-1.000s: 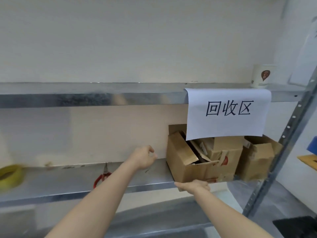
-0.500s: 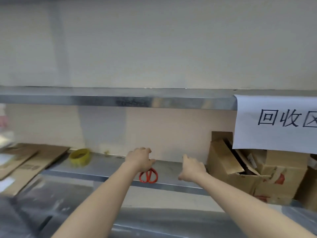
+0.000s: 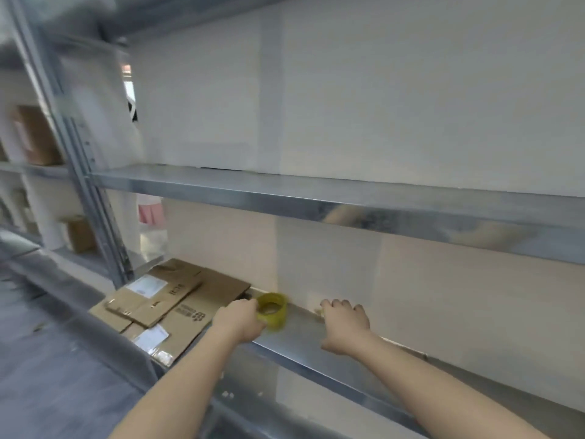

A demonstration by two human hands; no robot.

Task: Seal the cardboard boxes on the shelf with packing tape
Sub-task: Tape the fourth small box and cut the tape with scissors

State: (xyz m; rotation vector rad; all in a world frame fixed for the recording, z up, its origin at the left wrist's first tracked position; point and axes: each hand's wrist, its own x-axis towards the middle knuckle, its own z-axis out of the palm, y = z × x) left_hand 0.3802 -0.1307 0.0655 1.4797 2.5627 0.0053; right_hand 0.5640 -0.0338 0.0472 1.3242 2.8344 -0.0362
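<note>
Closest to you, both forearms reach up and forward over the front lip of the metal shelf. Your left hand is on the roll of packing tape. Its fingers curl round the roll's near rim, so this reads as a grip being taken (the blur hides whether the roll has left the shelf). The roll is yellowish and lies tilted, its open core facing up and toward you. Your right hand rests knuckles-up on the shelf, just right of the roll and apart from it. Its fingers are loosely bent and hold nothing that shows.

Left of your left hand, a stack of flattened cardboard boxes lies overlapping on the same shelf, with white labels on a few.

The step in hand looks like fetching the tape; no sealing has begun. Next you need a firm hold to lift the roll clear. Your right hand is then free to find the loose end of the tape. The boxes beside you lie flat, so they probably need folding up before any flap can be taped.

Beyond your hands is a pale back wall, and above them the upper shelf. Far off to your left, past the upright post, two small brown boxes sit on another rack, too blurred to judge.
</note>
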